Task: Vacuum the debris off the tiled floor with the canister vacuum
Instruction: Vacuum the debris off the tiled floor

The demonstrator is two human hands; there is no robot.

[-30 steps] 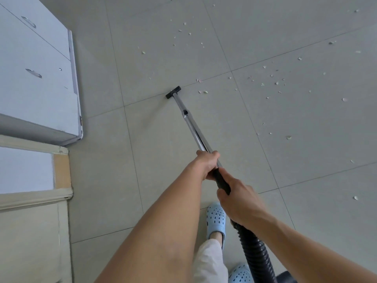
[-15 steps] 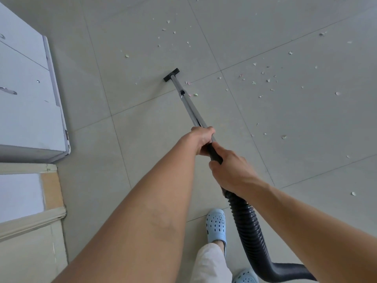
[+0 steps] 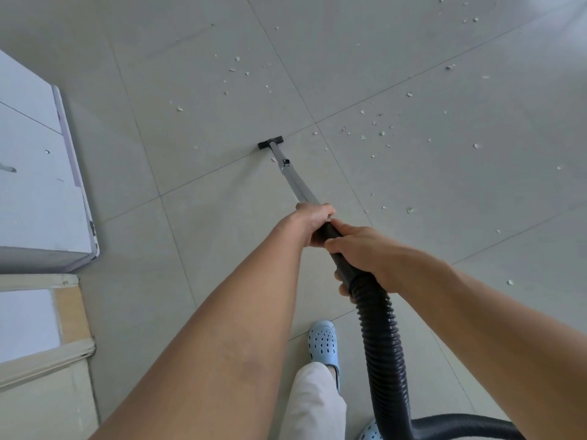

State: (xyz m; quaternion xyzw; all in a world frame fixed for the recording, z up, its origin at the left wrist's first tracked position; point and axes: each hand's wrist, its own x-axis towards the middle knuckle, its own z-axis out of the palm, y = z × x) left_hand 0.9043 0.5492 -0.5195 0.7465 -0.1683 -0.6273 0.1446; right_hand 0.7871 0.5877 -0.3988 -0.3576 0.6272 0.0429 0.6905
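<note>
A view from a head-worn camera looks down at two bare arms holding a vacuum wand over a pale tiled floor (image 3: 203, 255). The left hand (image 3: 313, 222) is forward, its fingers wrapped round the top of the silver metal wand (image 3: 297, 182) where it meets the black handle. The right hand (image 3: 365, 252) sits just behind it, touching or nearly touching it, with its fingers clenched round the black handle (image 3: 330, 233) at the point where the ribbed black hose (image 3: 384, 350) begins. The hose drops down from the right hand and curves away toward the lower right edge.

The wand slopes away from the hands to a small black nozzle (image 3: 270, 143), which rests on the floor beside a grout line, well ahead of the fingers. Small pale scraps of debris (image 3: 382, 133) lie scattered ahead and to the right of the nozzle, with more beyond it.

Below the hands are a light blue perforated clog (image 3: 322, 341) and a white trouser leg (image 3: 313, 404). A white cabinet (image 3: 38, 198) stands far to the left.
</note>
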